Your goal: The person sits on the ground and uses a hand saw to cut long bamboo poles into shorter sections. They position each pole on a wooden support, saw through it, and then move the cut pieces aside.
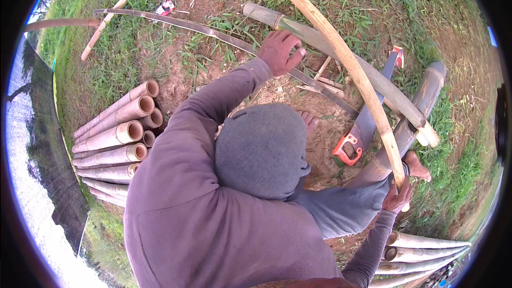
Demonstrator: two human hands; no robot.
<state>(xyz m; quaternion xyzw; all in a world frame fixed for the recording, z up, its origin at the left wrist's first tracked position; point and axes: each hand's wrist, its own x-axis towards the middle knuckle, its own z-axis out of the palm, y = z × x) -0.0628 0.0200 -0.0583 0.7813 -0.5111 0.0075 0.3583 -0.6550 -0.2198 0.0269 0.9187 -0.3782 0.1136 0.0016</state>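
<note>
My left hand (281, 53) reaches out over a long dark bamboo strip (224, 37), fingers bent, thumb apart, with nothing visible between them. Just beyond it lies the end of a greenish bamboo pole (309, 34). At my right knee, my right hand (397, 196) is closed around the near end of a pale split bamboo strip (341, 48). That strip slants up across the greenish pole, whose other end rests on a thicker bamboo pole (426, 90). A dark band by my right fingers is too small to name. Under the pale strip lies a handsaw with an orange handle (349, 146).
Cut bamboo tubes (114, 136) are stacked at left, and more bamboo poles (421, 253) lie at lower right. My grey-trousered knee (261, 149) rises in the middle. Small red-and-white packets (165, 7) and wood scraps (322, 82) lie on grass and bare soil.
</note>
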